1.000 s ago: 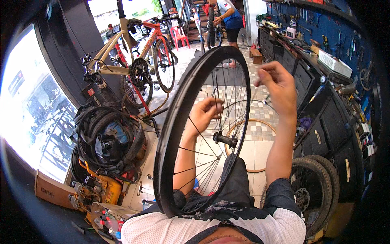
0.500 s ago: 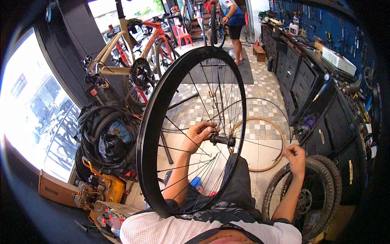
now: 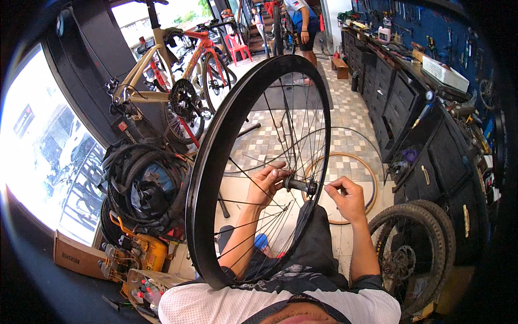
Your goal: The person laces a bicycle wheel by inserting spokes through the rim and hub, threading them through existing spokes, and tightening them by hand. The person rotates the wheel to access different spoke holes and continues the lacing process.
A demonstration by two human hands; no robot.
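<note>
Pinching thin, wiry spoke [image 3: 326, 184]: right hand [image 3: 348, 198]; left hand [image 3: 264, 186] curled at black tubular hub [image 3: 299, 185], hold unclear.

The black circular deep-walled rim [image 3: 210, 162] looks smooth and faintly glossy, its black cylindrical hub [image 3: 299, 185] metallic. Near left lies a matt brown rectangular cardboard box [image 3: 81, 255]; at right, black round tyres [image 3: 449, 243] of rough, knobbly rubber.

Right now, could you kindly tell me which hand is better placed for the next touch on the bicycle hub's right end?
Probably the right hand: it sits close beside that end of the bicycle hub, whereas the left hand is at the opposite end.
</note>
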